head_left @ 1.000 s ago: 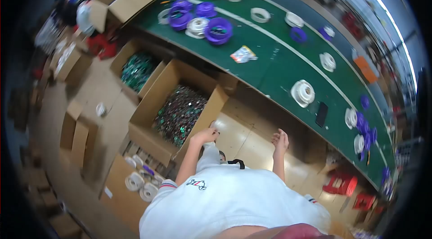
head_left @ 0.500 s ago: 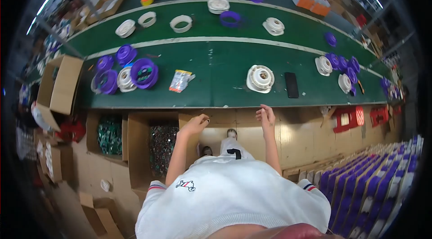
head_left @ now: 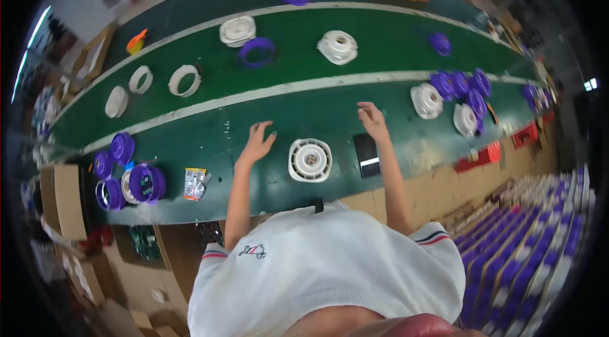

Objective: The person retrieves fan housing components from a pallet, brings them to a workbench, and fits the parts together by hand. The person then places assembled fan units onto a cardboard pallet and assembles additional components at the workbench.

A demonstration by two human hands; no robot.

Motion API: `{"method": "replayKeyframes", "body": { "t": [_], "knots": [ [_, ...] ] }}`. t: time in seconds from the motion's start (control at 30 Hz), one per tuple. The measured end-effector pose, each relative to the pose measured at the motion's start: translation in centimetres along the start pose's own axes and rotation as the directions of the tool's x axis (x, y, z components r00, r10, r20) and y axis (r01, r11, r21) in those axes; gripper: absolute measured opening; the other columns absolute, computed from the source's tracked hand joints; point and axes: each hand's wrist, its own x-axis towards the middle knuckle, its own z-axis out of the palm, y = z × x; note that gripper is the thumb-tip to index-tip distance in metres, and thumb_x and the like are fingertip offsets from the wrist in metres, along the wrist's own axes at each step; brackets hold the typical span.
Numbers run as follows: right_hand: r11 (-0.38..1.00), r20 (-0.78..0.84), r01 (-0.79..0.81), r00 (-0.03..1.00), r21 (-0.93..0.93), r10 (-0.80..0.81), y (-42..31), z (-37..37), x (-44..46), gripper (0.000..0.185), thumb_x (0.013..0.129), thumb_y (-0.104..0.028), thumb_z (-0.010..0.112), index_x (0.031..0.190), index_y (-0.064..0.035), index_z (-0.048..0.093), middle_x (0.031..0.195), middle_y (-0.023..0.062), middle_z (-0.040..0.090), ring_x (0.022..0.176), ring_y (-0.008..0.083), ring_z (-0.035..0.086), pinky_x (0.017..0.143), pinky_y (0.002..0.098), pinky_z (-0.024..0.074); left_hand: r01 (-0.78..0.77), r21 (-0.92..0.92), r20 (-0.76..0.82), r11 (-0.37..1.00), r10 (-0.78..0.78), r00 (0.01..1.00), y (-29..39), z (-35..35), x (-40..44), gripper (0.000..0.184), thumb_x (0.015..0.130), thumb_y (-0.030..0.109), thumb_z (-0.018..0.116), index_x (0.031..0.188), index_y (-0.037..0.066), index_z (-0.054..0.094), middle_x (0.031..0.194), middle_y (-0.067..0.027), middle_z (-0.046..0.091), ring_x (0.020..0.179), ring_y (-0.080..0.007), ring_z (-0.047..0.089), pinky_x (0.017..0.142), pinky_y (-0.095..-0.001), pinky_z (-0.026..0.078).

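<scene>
My left hand (head_left: pixel 257 143) is over the green work surface with its fingers apart and nothing in it. It is to the left of a round white plastic part (head_left: pixel 310 160) on a squarish base. My right hand (head_left: pixel 372 120), empty and with fingers spread, is farther right, just beyond a black phone (head_left: pixel 367 155) lying flat. Left of my left hand lies a small printed plastic packet (head_left: pixel 196 183). Neither hand visibly touches the white part.
Purple bowls (head_left: pixel 147 183) stand at the left, one holding small parts. More purple parts and white housings (head_left: pixel 426 101) are at the right. White rings (head_left: pixel 184 80) lie on the green belt. Below are cardboard boxes (head_left: pixel 68 201) and stacked purple-and-white parts (head_left: pixel 520 254).
The view has turned right and closer to the table. Both hands have moved forward from in front of the table edge to over the surface, on either side of the white part.
</scene>
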Motion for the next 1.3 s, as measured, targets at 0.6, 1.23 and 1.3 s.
{"method": "replayKeyframes", "body": {
  "t": [0.6,1.23,1.3],
  "knots": [
    [0.521,0.006,0.135,0.970,-0.843,-0.242,7.7,6.0,25.8,0.031,0.069,-0.015,0.066,0.099,-0.0111,0.059,0.109,0.0102,0.045,0.102,0.0331,0.043,0.079,0.0437,0.0424,0.266,0.720,-0.395,0.641,0.064,0.916,-4.1,-8.4,34.3,0.057,0.072,0.020,0.066,0.122,0.012,0.041,0.125,-0.0138,0.037,0.116,-0.0333,0.038,0.090,-0.0535,0.035],
    [0.589,0.216,0.277,0.961,-0.759,-0.173,1.1,4.6,4.6,0.017,0.074,-0.013,0.062,0.091,-0.0106,0.059,0.100,0.0088,0.052,0.095,0.0276,0.050,0.084,0.0427,0.0366,0.170,0.722,-0.328,0.671,0.115,0.938,-4.9,-6.8,32.5,0.052,0.065,0.020,0.074,0.107,0.004,0.048,0.108,-0.0131,0.049,0.101,-0.0301,0.051,0.081,-0.0415,0.046],
    [0.694,0.256,0.323,0.945,-0.644,-0.203,-1.1,6.7,5.8,0.016,0.076,-0.015,0.061,0.091,-0.0090,0.059,0.096,0.0105,0.054,0.093,0.0270,0.052,0.084,0.0415,0.0375,0.161,0.690,-0.329,0.706,0.108,0.938,-4.4,-6.0,31.2,0.052,0.065,0.020,0.075,0.106,0.002,0.048,0.105,-0.0147,0.050,0.098,-0.0304,0.053,0.080,-0.0396,0.046]
  ]
}}
